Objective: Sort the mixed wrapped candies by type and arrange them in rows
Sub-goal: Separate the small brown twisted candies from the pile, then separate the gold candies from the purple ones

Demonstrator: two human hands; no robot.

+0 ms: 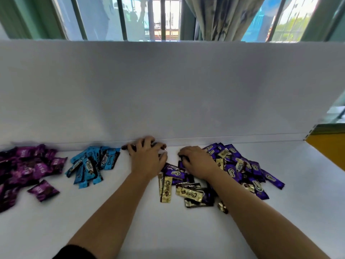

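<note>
Worktop: a flat white worktop [168, 230] is carrying all the candies, sorted piles to the left, unsorted ones to the right.
Back panel: a white upright back panel [168, 90] is standing along the worktop's far edge.
Left hand: the left hand [147, 157] is reaching to the far edge, just in front of the back panel, between the blue pile and the mixed heap.
Left grip: the fingers are spread and curling down over a small cluster of dark brown wrapped candies [124, 147]; the grip is closing on them, with wrapper ends poking out on both sides of the hand.
Right hand: the right hand [197, 162] is lying palm down on the left part of the mixed heap.
Right grip: the fingertips are bending onto a dark wrapper at the heap's edge; whether they are pinching it or only pressing cannot be told.
Mixed heap: a mixed heap of violet and gold foil-wrapped candies [240, 171] is lying right of centre, pieces overlapping, some passing under the right forearm.
Blue pile: a loose pile of blue wrapped candies [91, 165] is lying left of the left hand, apart from it.
Magenta pile: a pile of magenta wrapped candies [28, 169] is lying at the far left, one piece sitting a little nearer the viewer.
Sleeve: a black sleeve [74, 252] is showing at the left forearm's lower end.
Behind: a barred window [158, 17] and a grey patterned curtain [220, 15] are showing above the panel.
</note>
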